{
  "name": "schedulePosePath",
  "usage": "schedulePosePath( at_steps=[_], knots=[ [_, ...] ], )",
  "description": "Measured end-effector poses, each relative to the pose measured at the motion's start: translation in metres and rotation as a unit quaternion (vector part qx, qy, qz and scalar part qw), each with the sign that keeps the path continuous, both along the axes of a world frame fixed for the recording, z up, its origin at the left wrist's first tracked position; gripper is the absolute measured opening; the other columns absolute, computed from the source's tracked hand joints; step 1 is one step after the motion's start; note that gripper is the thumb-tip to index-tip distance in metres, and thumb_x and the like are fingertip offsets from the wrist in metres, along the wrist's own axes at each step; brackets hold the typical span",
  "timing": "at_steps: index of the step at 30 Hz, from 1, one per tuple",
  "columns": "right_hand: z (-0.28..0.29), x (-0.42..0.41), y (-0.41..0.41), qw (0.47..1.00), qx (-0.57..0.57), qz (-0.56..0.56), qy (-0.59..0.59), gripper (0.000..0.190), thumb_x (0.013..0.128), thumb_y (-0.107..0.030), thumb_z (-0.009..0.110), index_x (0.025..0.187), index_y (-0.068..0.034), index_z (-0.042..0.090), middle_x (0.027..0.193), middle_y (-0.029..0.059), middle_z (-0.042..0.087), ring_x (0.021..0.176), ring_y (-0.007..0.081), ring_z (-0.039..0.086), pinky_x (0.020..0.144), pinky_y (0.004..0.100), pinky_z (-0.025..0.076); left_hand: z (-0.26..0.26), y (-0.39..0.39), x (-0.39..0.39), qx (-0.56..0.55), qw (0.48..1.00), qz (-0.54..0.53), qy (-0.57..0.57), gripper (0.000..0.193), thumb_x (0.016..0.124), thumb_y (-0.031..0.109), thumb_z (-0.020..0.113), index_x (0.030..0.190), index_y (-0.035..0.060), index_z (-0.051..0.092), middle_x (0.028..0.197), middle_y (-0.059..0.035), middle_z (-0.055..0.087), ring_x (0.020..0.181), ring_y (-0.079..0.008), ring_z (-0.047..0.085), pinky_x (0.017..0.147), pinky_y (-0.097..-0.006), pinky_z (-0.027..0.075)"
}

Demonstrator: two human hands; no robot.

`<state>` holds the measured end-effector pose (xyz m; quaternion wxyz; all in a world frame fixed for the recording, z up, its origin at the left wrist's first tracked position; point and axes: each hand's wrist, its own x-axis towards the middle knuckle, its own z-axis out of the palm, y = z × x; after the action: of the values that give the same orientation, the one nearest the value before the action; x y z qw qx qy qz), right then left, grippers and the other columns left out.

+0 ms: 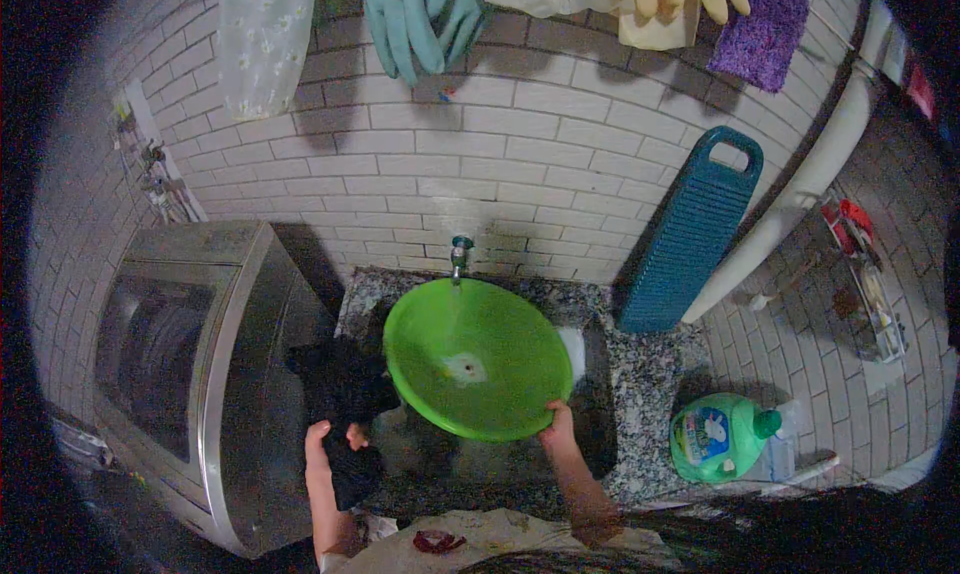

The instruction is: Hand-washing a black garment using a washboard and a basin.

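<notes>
My right hand [558, 427] grips the lower right rim of a green plastic basin [495, 349], thumb over the edge. The basin is tilted over a dark sink [450, 461], its inside facing me. At its far rim is a metal tap [458, 257] on the wall. My left hand [339, 433] holds a bunched black cloth [341, 383] at the sink's left side. Part of the cloth hangs beyond my fingers, close to the basin's left rim.
A top-loading washing machine [262, 394] stands at left. A teal washboard [690, 244] leans on the wall at right, beside a white pipe [795, 206]. On the granite counter [645, 409] sits a green detergent bottle [716, 439]. Rubber gloves [424, 23] and a purple cloth [761, 34] hang above.
</notes>
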<state>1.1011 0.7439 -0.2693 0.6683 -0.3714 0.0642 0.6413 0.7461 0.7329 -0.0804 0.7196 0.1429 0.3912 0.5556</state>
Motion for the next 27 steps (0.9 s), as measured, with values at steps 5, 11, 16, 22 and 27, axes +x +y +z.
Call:
schedulePosePath(
  at_steps=[5,11,16,22,27],
  knots=[
    [-0.041,-0.038,0.011,0.999,-0.001,-0.002,0.043,0.047,0.059,-0.012,0.046,0.106,-0.004,0.044,0.102,0.0127,0.049,0.092,0.0321,0.048,0.08,0.0468,0.041,0.001,-0.009,-0.02,0.066,0.997,0.022,0.035,0.036,0.062,0.039,0.046,0.059,0.0027,0.045,0.054,-0.0072,0.044,0.051,-0.0183,0.042,0.062,-0.0298,0.035],
    [-0.073,-0.055,0.032,0.993,0.004,0.039,0.113,0.048,0.059,-0.012,0.045,0.107,-0.004,0.044,0.102,0.0126,0.049,0.092,0.0319,0.048,0.08,0.0468,0.041,0.015,-0.013,-0.012,0.036,0.993,0.11,-0.029,0.036,0.065,0.039,0.044,0.058,0.0035,0.044,0.052,-0.0062,0.043,0.052,-0.018,0.042,0.063,-0.0282,0.034],
    [-0.049,-0.07,0.036,0.994,-0.015,0.035,0.098,0.047,0.059,-0.011,0.045,0.105,-0.005,0.044,0.1,0.0116,0.049,0.091,0.0314,0.048,0.077,0.0472,0.042,0.016,-0.017,-0.009,0.045,0.98,0.188,0.047,0.036,0.066,0.038,0.045,0.061,0.0027,0.044,0.052,-0.0065,0.043,0.052,-0.0173,0.043,0.062,-0.0293,0.035],
    [-0.075,-0.022,0.028,0.986,0.049,0.018,-0.156,0.04,0.06,-0.007,0.047,0.099,-0.006,0.044,0.093,0.0101,0.049,0.087,0.0302,0.049,0.073,0.0482,0.042,0.002,-0.009,-0.006,0.056,0.979,0.185,0.064,0.035,0.065,0.035,0.046,0.064,0.0005,0.045,0.054,-0.0081,0.046,0.051,-0.0187,0.044,0.061,-0.0308,0.036],
    [0.002,-0.019,0.02,0.987,-0.013,-0.071,-0.141,0.033,0.066,-0.004,0.047,0.099,-0.005,0.044,0.089,0.0098,0.049,0.079,0.026,0.052,0.065,0.0419,0.046,0.015,-0.004,-0.009,0.066,0.993,0.08,0.06,0.033,0.064,0.033,0.048,0.064,-0.0001,0.046,0.055,-0.009,0.047,0.05,-0.0203,0.045,0.061,-0.0314,0.037]
  ],
)
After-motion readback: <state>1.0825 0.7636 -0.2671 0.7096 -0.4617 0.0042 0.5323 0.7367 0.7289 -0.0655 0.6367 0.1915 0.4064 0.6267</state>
